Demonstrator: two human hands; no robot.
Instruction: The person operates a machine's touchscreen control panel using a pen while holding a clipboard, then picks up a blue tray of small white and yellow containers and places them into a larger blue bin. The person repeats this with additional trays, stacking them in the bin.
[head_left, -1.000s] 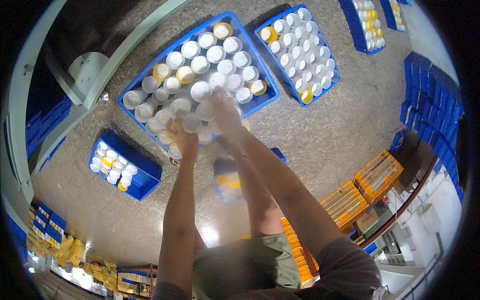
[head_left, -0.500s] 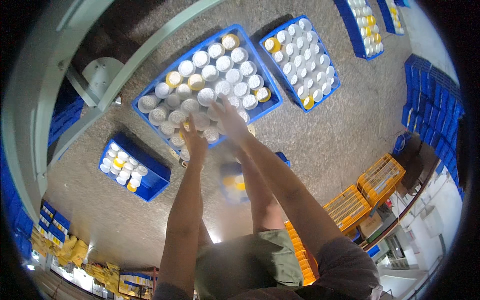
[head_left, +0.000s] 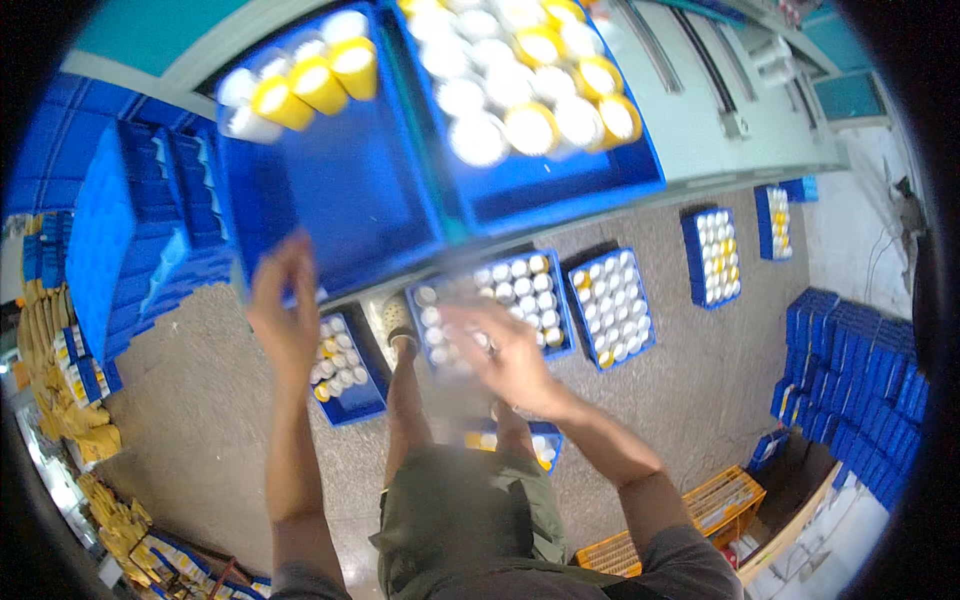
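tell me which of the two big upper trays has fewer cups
The left tray, by the left hand: its few cups sit only at the far end, while cups fill most of the right tray.

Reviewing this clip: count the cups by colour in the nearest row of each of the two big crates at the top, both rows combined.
White cups: 3
Yellow cups: 5
Total: 8

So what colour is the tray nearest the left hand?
The tray nearest the left hand is blue, best seen in the head view.
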